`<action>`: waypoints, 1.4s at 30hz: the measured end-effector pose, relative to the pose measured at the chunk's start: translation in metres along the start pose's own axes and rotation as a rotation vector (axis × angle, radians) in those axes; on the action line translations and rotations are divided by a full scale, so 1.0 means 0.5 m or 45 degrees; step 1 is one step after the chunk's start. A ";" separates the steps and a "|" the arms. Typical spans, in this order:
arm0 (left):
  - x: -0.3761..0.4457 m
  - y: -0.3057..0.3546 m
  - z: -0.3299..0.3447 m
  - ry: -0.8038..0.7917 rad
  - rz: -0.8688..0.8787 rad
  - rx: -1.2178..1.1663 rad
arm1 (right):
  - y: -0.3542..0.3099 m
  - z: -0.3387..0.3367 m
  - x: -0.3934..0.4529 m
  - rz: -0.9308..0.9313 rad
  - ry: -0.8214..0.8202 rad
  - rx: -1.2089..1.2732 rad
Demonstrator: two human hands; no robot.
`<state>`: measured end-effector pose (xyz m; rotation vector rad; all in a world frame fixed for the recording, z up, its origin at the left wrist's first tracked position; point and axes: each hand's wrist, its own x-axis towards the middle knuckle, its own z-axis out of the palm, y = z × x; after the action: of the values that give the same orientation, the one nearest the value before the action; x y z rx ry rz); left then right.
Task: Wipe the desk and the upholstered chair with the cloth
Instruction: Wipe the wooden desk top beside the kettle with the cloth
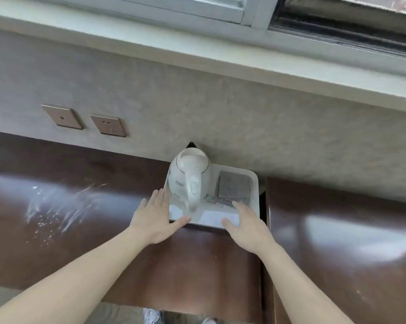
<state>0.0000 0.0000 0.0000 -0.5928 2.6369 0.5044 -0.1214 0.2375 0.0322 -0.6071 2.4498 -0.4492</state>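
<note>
A dark brown glossy desk (185, 265) runs along the wall. White powdery smears (57, 206) streak its left part. At the back stands a white tray (255, 195) with a white electric kettle (189, 176) and a folded grey cloth (235, 187) on it. My left hand (154, 220) lies with straight fingers against the tray's left front corner. My right hand (246, 225) rests with straight fingers on the tray's front right edge, its fingertips near the cloth. No chair is in view.
Two bronze wall sockets (108, 126) sit on the grey wall above the desk's left part. A window sill (220, 57) runs above. A narrow gap (263, 230) separates the desk from a second brown surface (337, 242) on the right.
</note>
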 end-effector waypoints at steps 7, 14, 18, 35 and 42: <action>0.130 -0.050 0.079 0.032 0.016 0.055 | 0.011 0.089 0.135 0.112 0.054 0.044; 0.174 -0.065 0.128 0.072 0.047 0.054 | 0.030 0.124 0.233 0.178 0.101 -0.006; 0.184 -0.067 0.147 0.135 0.079 0.013 | 0.048 0.121 0.286 0.214 0.143 -0.076; 0.196 -0.072 0.177 0.264 0.108 -0.003 | 0.057 0.216 0.374 0.314 0.433 -0.209; 0.197 -0.069 0.172 0.230 0.113 -0.077 | 0.044 0.198 0.333 0.253 0.484 0.400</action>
<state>-0.0411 -0.0252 -0.1261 -0.5652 2.8381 0.5841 -0.1913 0.1531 -0.1289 -0.1522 2.6752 -0.9139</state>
